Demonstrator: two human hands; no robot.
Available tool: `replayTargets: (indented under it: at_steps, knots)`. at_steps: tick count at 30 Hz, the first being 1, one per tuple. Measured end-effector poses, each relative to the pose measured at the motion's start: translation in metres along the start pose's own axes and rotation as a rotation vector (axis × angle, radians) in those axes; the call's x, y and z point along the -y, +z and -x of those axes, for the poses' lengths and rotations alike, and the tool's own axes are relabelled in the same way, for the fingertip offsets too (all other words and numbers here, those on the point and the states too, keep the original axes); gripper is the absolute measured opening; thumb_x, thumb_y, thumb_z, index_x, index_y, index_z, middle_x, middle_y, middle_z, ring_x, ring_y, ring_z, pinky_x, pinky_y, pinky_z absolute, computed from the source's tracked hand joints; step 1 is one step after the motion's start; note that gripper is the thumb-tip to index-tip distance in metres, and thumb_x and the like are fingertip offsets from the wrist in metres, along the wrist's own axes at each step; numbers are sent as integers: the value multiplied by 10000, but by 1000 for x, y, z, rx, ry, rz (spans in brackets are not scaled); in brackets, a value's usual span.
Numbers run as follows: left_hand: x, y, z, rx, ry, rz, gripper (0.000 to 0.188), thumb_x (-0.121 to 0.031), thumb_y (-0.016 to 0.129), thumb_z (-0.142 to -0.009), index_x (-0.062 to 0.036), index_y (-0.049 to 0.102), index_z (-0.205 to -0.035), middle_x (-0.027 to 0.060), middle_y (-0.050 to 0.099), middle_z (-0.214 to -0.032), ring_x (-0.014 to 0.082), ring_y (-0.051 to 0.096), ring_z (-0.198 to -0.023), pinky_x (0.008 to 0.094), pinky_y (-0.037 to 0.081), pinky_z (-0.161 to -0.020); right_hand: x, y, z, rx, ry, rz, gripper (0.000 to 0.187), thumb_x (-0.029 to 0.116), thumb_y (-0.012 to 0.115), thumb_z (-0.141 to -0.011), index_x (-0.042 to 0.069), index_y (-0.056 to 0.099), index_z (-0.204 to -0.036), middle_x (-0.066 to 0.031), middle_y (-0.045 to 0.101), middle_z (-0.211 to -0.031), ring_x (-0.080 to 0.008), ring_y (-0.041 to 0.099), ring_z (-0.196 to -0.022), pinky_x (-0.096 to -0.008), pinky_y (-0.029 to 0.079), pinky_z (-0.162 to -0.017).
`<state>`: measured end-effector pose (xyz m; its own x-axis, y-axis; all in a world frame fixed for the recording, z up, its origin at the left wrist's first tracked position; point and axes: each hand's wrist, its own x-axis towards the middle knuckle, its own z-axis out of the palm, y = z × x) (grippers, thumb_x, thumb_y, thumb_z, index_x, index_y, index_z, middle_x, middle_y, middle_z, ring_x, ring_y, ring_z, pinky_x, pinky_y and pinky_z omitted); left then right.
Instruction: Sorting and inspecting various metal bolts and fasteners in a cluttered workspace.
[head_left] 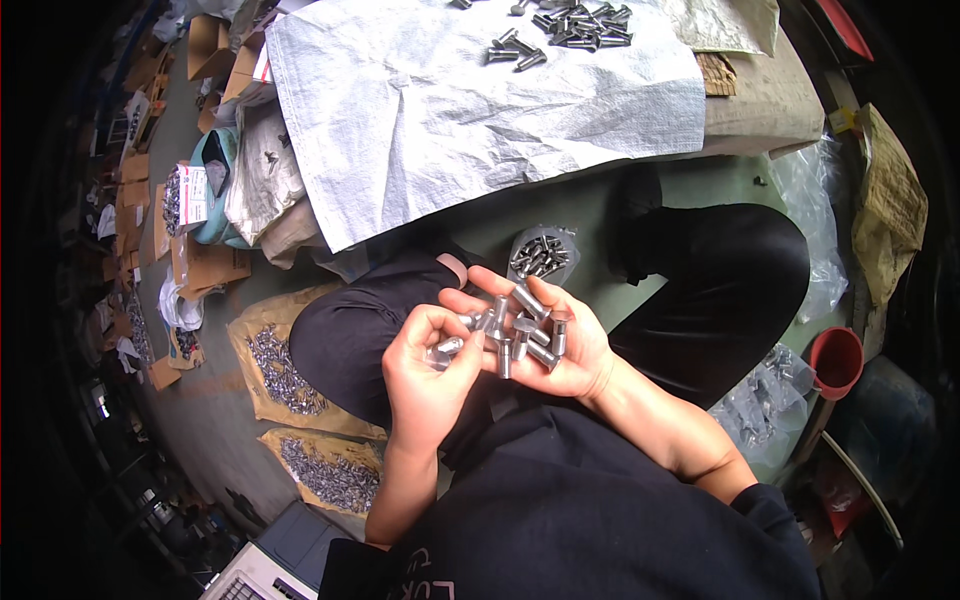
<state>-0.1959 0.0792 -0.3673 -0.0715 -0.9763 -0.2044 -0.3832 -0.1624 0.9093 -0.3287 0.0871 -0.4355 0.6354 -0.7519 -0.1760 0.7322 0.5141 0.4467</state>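
My right hand is turned palm up and cupped in front of my body. Several shiny flat-headed metal rivets lie across its palm and fingers, pointing different ways. Close against it, my left hand has its thumb and fingers closed on some of the same rivets. Just beyond the fingers, a clear plastic bag on the floor holds more rivets. Farther off, a loose pile of rivets rests on a white woven sheet.
Two brown sheets of small metal parts lie on the floor at left, near cardboard boxes. A red bucket and a plastic bag of parts stand at right. My bent legs frame the work.
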Motion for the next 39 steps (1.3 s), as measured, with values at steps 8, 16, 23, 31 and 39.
replayTargets:
  at_steps: [8,16,23,31,39]
  knots:
    - [-4,-13,-8,89,-260,424,121,30,586,-754,-12,476,-780,16,519,-655,19,424,-464,142,319,-406,1,4,2,27,66,-17,512,315,409,-870,50,307,-1295,-193,359,-1288,-320,388,-1163,-472,287,-988]
    - [-9,-15,-15,180,-265,425,201,2,562,-789,39,528,-983,0,526,-664,10,429,-491,141,343,-433,5,3,3,1,105,-23,507,309,423,-855,18,354,-1265,-188,420,-1241,-308,440,-1113,-469,283,-990]
    - [-13,-8,-6,106,-142,259,127,-25,595,-774,30,554,-881,17,563,-695,32,472,-521,142,359,-459,8,4,2,26,44,-49,521,293,467,-832,12,359,-1258,-187,363,-1287,-309,364,-1188,-473,271,-999]
    - [-5,16,13,13,223,-346,219,-39,737,-609,-3,553,-723,84,586,-671,179,583,-617,269,443,-563,6,6,-5,89,-129,-25,477,283,498,-816,61,423,-1232,-159,303,-1339,-299,266,-1252,-496,223,-1014]
    - [3,15,9,74,188,-313,123,17,652,-683,18,547,-748,56,570,-632,118,547,-534,244,421,-486,6,3,-4,79,-151,3,479,284,491,-818,62,419,-1237,-161,303,-1339,-306,264,-1252,-486,196,-1026]
